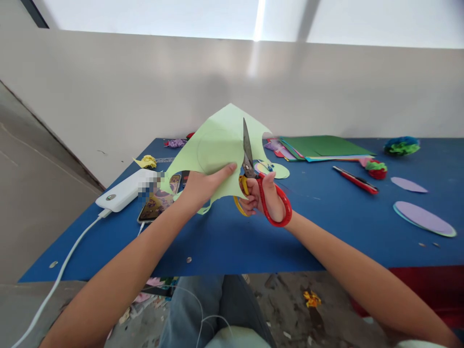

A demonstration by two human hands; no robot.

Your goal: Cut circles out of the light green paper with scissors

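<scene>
My left hand (208, 186) pinches a light green sheet of paper (221, 140) above the table, thumb on its face and fingers behind. Curved cut-outs run along the paper's edges, and a faint round outline shows on it. In my right hand (270, 195) is a pair of scissors (248, 152) with one red and one yellow handle loop. Their blades point up and lie over the right part of the paper; whether the paper is between them I cannot tell.
On the blue table (232, 246) lie a white power bank (126, 191), a phone (159, 203), stacked coloured paper (326, 146), a red pen (357, 181), lilac ovals (424, 217) and crumpled paper balls (401, 146). A white cable (63, 268) hangs over the left edge. Scraps litter the floor.
</scene>
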